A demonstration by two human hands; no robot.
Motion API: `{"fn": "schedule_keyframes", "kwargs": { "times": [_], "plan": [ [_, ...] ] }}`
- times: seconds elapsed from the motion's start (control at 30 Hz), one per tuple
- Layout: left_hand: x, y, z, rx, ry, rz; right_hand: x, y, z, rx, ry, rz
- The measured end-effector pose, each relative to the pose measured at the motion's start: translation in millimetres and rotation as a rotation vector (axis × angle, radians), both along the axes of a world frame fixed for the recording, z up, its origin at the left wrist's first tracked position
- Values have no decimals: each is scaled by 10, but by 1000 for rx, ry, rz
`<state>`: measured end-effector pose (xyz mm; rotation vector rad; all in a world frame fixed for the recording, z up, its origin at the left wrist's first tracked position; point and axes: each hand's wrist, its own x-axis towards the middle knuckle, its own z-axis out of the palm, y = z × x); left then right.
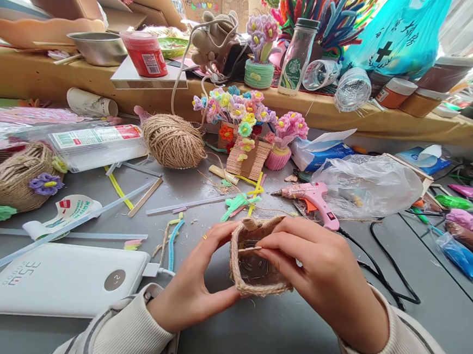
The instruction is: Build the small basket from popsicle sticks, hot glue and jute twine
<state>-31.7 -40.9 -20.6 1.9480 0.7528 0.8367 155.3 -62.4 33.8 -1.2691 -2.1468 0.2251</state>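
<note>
A small squarish container with a twine-wrapped rim is tilted toward me, its clear inside showing. My left hand grips it from the left, fingers behind and thumb along the front wall. Over the opening, my right hand pinches a thin pale stick between thumb and fingertips. Its far end lies close to the inner left wall; whether it touches I cannot tell. Just beyond the container lies a pink hot glue gun, nozzle pointing left. A green pipe cleaner piece rests behind my left hand.
A white power bank with a plugged cable lies at left, crossed by a translucent glue stick. Farther back sit a twine ball, pipe cleaner flowers and a crumpled plastic bag. The glue gun's black cord runs right.
</note>
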Motion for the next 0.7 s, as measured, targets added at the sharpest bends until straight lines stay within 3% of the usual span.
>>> {"fn": "schedule_keyframes", "kwargs": {
  "times": [0.7],
  "plan": [
    [8,7,17,24,-22,34,-6,-1,19,-12,-10,-2]
  ]
}}
